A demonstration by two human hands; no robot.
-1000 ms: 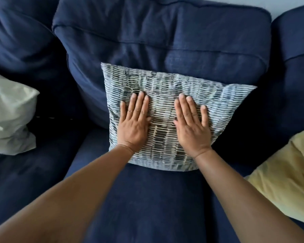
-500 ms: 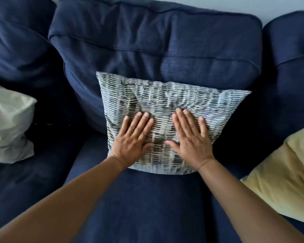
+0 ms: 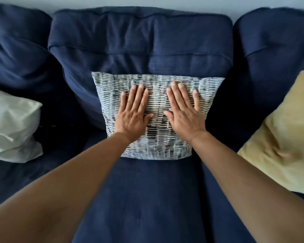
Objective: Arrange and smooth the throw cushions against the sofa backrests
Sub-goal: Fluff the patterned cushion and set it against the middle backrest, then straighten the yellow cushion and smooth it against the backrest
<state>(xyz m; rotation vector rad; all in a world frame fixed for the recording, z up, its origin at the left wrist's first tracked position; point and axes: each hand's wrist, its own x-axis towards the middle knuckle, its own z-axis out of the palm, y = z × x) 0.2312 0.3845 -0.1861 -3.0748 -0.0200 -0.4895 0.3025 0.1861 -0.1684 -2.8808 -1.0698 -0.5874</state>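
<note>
A grey-and-white patterned throw cushion (image 3: 158, 146) leans upright against the middle navy backrest (image 3: 140, 46) of the sofa, its lower edge on the seat. My left hand (image 3: 132, 114) lies flat on the cushion's left half, fingers apart and pointing up. My right hand (image 3: 184, 113) lies flat on its right half in the same way. Neither hand grips anything. A pale white-green cushion (image 3: 12, 127) slumps on the left seat. A yellow cushion (image 3: 286, 135) leans at the right.
The navy sofa has three backrest cushions side by side; the left one (image 3: 16, 55) is rumpled, the right one (image 3: 274, 42) stands straight. The middle seat cushion (image 3: 147, 199) stretches toward me between my forearms. A light wall shows above the sofa.
Both hands slid down the patterned cushion, then back up toward its top while staying flat on it. The view has tilted up and back, showing more of the backrests and the side cushions.
</note>
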